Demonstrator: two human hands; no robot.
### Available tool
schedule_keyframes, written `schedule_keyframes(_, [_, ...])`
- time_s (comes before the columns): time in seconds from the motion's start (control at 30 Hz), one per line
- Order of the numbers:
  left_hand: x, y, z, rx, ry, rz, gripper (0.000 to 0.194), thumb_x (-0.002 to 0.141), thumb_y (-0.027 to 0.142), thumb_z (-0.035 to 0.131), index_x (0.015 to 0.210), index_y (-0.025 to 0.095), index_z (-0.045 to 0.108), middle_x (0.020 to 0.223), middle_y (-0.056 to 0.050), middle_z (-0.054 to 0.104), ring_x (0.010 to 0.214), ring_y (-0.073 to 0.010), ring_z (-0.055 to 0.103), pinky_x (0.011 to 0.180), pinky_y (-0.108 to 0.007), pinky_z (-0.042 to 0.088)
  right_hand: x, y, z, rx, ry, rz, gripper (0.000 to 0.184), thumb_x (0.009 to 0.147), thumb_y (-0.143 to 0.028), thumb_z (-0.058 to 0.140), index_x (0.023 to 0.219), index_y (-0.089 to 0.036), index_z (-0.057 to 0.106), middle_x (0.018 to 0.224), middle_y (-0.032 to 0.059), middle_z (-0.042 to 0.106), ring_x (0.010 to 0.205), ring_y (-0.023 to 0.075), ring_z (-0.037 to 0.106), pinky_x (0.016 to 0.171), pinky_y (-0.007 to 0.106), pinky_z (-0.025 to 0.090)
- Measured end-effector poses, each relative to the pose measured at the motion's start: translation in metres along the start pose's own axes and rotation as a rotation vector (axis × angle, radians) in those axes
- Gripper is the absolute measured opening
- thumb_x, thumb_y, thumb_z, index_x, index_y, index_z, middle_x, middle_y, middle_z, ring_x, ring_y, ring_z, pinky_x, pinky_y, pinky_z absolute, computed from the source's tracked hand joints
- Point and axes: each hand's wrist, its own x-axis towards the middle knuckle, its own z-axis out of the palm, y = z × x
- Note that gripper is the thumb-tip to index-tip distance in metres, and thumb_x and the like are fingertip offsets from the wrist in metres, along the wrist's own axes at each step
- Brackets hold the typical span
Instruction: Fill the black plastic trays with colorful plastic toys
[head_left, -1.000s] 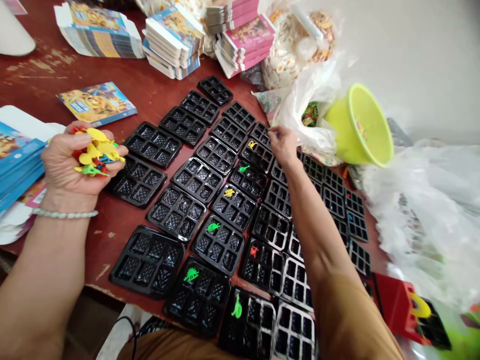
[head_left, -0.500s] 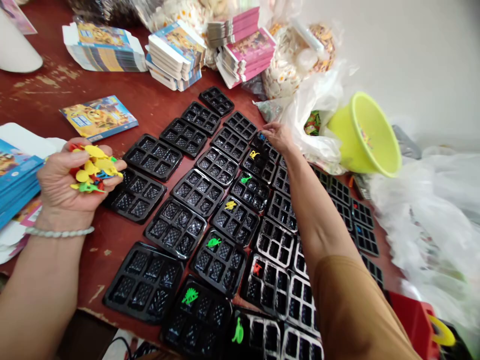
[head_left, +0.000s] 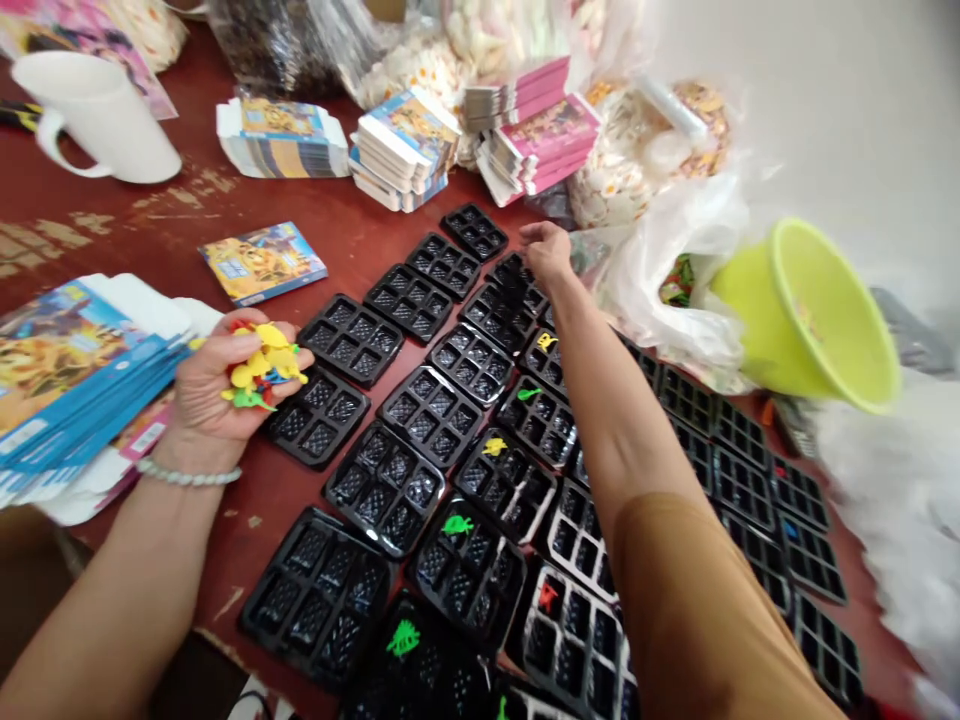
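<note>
My left hand [head_left: 217,395] is cupped round a handful of small plastic figures [head_left: 268,362], mostly yellow with some green, red and blue. It is held above the left edge of the rows of black six-pocket trays [head_left: 431,415]. My right hand [head_left: 546,250] reaches over the far end of the rows, fingers bent together; whatever is in them, if anything, is too small to make out. Single figures lie in one pocket of several trays, among them a yellow figure [head_left: 494,446], a green figure [head_left: 457,524] and a red figure [head_left: 549,597]. My right forearm hides some trays.
Flat blue cartons [head_left: 82,370] lie at the left, a single printed box [head_left: 262,262] beyond them. A white mug [head_left: 112,115], stacks of blue boxes [head_left: 405,150] and pink boxes [head_left: 540,145] stand behind. A yellow-green bucket [head_left: 765,300] and plastic bags [head_left: 660,260] line the right side.
The view has swung left, so everything sits further right in it. My right hand has moved from a tray with a blue figure to one further back. My left hand still holds the figures.
</note>
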Motion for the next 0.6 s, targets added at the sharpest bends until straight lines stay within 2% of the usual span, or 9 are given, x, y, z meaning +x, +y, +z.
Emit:
schedule_keyframes(0.13, [0.007,-0.004,-0.001,-0.026,-0.104,0.021,0.030,0.056,0.017,0.083,0.080,0.023,0.066,0.078,-0.003,0.066,0.060,-0.0197,0.067,0.035,-0.017,0.038,-0.007,-0.024,0.003,-0.093,0.118,0.048,0.027,0.085,0.007,0.052,0.092,-0.014,0.069,0.113,0.0156,0.075,0.101,0.0165,0.064,0.110,0.040,0.044])
schedule_keyframes(0.2, [0.011,-0.005,-0.004,-0.046,-0.127,0.030,0.034,0.058,0.020,0.086,0.084,0.024,0.065,0.079,-0.001,0.066,0.061,-0.0172,0.066,0.037,-0.016,0.039,-0.028,-0.047,0.011,-0.127,0.213,-0.057,0.030,0.087,0.006,0.052,0.095,-0.015,0.071,0.114,0.0154,0.077,0.102,0.0174,0.066,0.106,0.040,0.045])
schedule_keyframes(0.23, [0.012,-0.005,-0.006,-0.056,-0.133,0.035,0.036,0.058,0.021,0.088,0.086,0.024,0.065,0.080,-0.001,0.066,0.062,-0.0167,0.066,0.038,-0.017,0.039,-0.045,-0.062,0.018,-0.078,0.172,-0.131,0.027,0.090,0.001,0.054,0.098,-0.017,0.072,0.111,0.0130,0.077,0.100,0.0176,0.067,0.102,0.040,0.048])
schedule_keyframes(0.27, [0.013,-0.005,-0.007,-0.068,-0.138,0.041,0.037,0.059,0.023,0.089,0.087,0.024,0.064,0.081,0.000,0.066,0.063,-0.0165,0.066,0.038,-0.017,0.039,-0.067,-0.079,0.027,-0.002,0.078,-0.202,0.024,0.092,-0.004,0.056,0.100,-0.019,0.073,0.107,0.0101,0.077,0.096,0.0177,0.068,0.097,0.039,0.051])
schedule_keyframes(0.33, [0.014,-0.006,-0.009,-0.087,-0.150,0.050,0.039,0.060,0.025,0.090,0.089,0.025,0.064,0.081,0.000,0.066,0.064,-0.0167,0.066,0.039,-0.018,0.039,-0.120,-0.116,0.051,0.194,-0.177,-0.362,0.012,0.095,-0.017,0.064,0.101,-0.021,0.073,0.101,0.0052,0.075,0.091,0.0176,0.068,0.091,0.037,0.054])
schedule_keyframes(0.37, [0.015,-0.006,-0.010,-0.092,-0.154,0.052,0.038,0.061,0.025,0.089,0.090,0.025,0.065,0.082,0.000,0.067,0.065,-0.0169,0.066,0.039,-0.018,0.039,-0.146,-0.133,0.065,0.295,-0.309,-0.410,0.008,0.096,-0.026,0.068,0.101,-0.023,0.073,0.100,0.0039,0.073,0.091,0.0180,0.069,0.090,0.037,0.055])
schedule_keyframes(0.43, [0.016,-0.008,-0.012,-0.085,-0.151,0.065,0.037,0.063,0.024,0.088,0.092,0.024,0.065,0.081,0.000,0.066,0.063,-0.0158,0.065,0.039,-0.018,0.039,-0.189,-0.162,0.093,0.402,-0.499,-0.435,0.015,0.096,-0.038,0.071,0.105,-0.027,0.072,0.097,0.0021,0.072,0.088,0.0188,0.068,0.086,0.037,0.057])
schedule_keyframes(0.5, [0.018,-0.011,-0.014,-0.075,-0.150,0.079,0.033,0.065,0.023,0.086,0.091,0.024,0.065,0.078,0.001,0.064,0.058,-0.0137,0.062,0.038,-0.018,0.039,-0.214,-0.181,0.114,0.409,-0.536,-0.405,0.015,0.097,-0.043,0.070,0.100,-0.028,0.070,0.096,0.0021,0.071,0.085,0.0195,0.067,0.082,0.038,0.057])
schedule_keyframes(0.6, [0.020,-0.013,-0.015,-0.080,-0.159,0.089,0.029,0.068,0.022,0.085,0.090,0.023,0.065,0.073,0.001,0.061,0.054,-0.0121,0.059,0.037,-0.018,0.040,-0.223,-0.192,0.127,0.352,-0.507,-0.384,0.015,0.096,-0.039,0.070,0.087,-0.027,0.066,0.094,0.0025,0.070,0.088,0.0206,0.066,0.087,0.041,0.058])
